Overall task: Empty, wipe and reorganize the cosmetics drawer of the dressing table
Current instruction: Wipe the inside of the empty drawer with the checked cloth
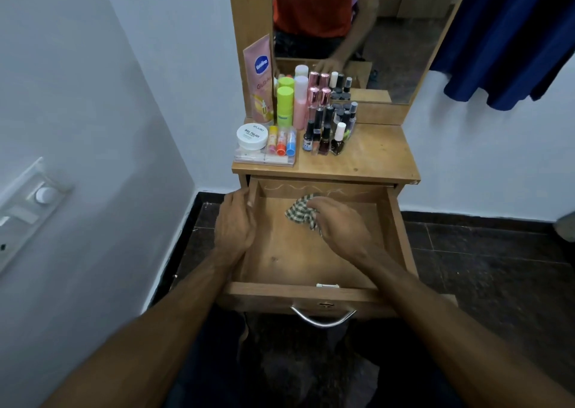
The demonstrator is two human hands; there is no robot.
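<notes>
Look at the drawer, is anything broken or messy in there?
Nothing looks broken or spilled. The drawer is pulled out and holds only the checked cloth under the right hand. There are pale squiggly marks on its back wall, maybe scratches or chalk. The left hand holds the drawer's left side.

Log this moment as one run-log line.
stage: wiping | right hand: holds checked cloth | left hand: grips drawer side | cosmetics: on tabletop

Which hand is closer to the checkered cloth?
The right hand. It grips the checkered cloth on the drawer floor. The left hand rests on the drawer's left wall, apart from the cloth.
</notes>
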